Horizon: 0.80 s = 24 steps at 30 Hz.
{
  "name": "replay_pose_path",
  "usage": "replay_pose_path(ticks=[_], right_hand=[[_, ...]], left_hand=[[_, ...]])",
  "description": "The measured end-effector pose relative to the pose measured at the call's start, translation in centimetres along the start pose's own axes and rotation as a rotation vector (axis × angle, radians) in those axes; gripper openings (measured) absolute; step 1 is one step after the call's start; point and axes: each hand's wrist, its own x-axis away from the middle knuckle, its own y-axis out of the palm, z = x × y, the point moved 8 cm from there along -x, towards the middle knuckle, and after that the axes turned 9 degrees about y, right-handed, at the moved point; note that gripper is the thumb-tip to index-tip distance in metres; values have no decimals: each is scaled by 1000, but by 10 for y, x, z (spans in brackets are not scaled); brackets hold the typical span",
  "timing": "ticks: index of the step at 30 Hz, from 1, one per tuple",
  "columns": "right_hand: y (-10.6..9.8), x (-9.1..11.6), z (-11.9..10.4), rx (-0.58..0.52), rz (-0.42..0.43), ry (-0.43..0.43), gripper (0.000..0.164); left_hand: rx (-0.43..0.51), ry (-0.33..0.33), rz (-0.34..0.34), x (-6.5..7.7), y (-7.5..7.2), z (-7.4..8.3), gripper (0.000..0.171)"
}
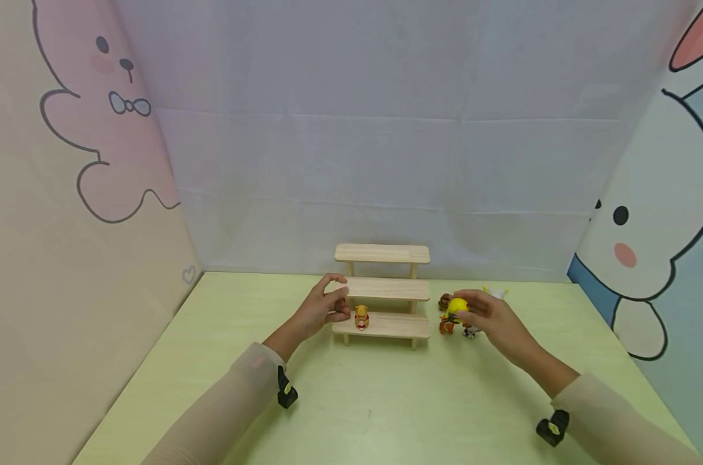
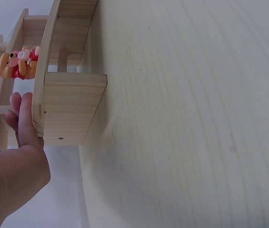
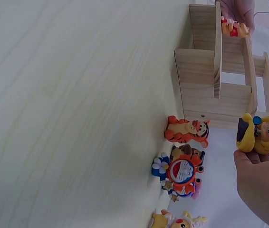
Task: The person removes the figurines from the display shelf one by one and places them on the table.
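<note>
A three-step wooden display shelf point(image 1: 386, 289) stands near the back wall. My left hand point(image 1: 322, 307) holds its left end, with fingers around the middle step and over the lowest one. A Winnie the Pooh figurine point(image 1: 361, 317) in red sits on the lowest step beside those fingers; the left wrist view shows a small pink figure point(image 2: 24, 56) against it. My right hand point(image 1: 493, 316) grips a yellow-clothed, blond-haired figurine point(image 3: 263, 133) above the table, right of the shelf. Part of its head is hidden by my fingers in the right wrist view.
Below and around my right hand stand a Tigger figurine point(image 3: 187, 130), a Doraemon figurine in an orange costume point(image 3: 182, 171) and several others. A white-and-yellow figurine point(image 1: 496, 292) is farther back. The pale table point(image 1: 351, 400) meets cloth-covered walls behind and at both sides.
</note>
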Motion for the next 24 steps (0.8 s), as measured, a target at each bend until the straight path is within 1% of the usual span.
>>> replay_pose_path(ticks=[11, 16, 21, 24], right_hand=[[-29, 5, 16, 73, 40, 54, 54], [-40, 6, 24, 125, 39, 69, 55], [-50, 6, 35, 143, 27, 61, 52], [-54, 6, 38, 119, 14, 38, 52]], left_hand=[[-7, 7, -3, 1, 1, 2, 25], [-7, 13, -7, 1, 2, 1, 25], [-4, 12, -10, 1, 2, 1, 25], [-1, 12, -9, 1, 3, 1, 25]])
